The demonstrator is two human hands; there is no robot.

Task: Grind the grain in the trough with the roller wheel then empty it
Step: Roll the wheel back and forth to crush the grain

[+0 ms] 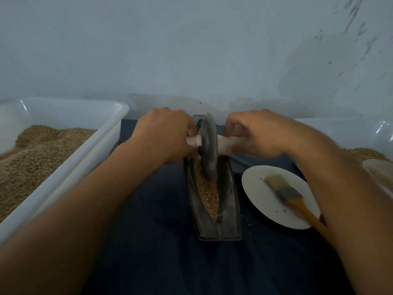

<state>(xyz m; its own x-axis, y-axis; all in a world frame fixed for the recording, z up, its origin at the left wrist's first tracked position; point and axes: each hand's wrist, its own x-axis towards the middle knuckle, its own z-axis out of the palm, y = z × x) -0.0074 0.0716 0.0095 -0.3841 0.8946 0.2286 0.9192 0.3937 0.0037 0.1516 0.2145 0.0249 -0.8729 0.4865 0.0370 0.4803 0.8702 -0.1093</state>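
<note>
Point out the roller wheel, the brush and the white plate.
roller wheel [209,145]: head view, on the grey disc face.
brush [288,193]: head view, on the grey ferrule.
white plate [258,201]: head view, on bare surface left of the brush.

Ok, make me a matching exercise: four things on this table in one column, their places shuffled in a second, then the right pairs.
Things:
1. roller wheel
2. brush
3. grain bin
4. left hand

Places:
A. lying on the white plate
B. far left of the table
C. standing in the trough
D. gripping the wheel's left handle

Pairs: 1-C, 2-A, 3-B, 4-D
</note>
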